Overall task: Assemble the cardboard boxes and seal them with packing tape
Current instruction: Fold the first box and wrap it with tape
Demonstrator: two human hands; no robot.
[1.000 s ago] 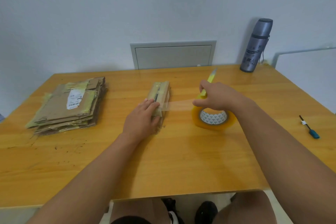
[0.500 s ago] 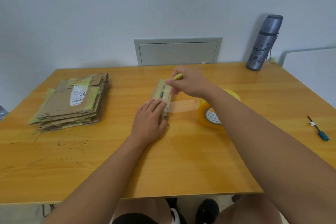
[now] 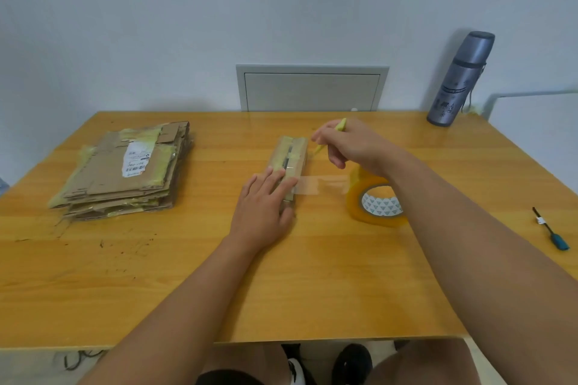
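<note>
Cardboard box (image 3: 289, 162), small, brown and narrow, lies at the centre of the frame on the orange wooden tabletop (image 3: 312, 275). The left hand (image 3: 266, 201) presses flat on its near end, fingers straight and together, pinning a strip of clear tape (image 3: 316, 184) that runs right to the yellowish roll of packing tape (image 3: 377, 201) standing just beside the box. The right hand (image 3: 345, 144), just right of the box's far end, has its fingers curled round a slim yellow-green cutter (image 3: 339, 126).

Sealing looks to be the step in hand. My judgement is that the next move calls for bringing the cutter down to the taut strip between box and roll and severing it while the left hand keeps the end pinned.

Count: one assembled box, one roll, one cutter, one stack of flattened cardboard boxes (image 3: 125, 172) at middle left, one grey flask (image 3: 459, 78) at upper right, one small blue-tipped tool (image 3: 552, 230) at the right edge.
</note>
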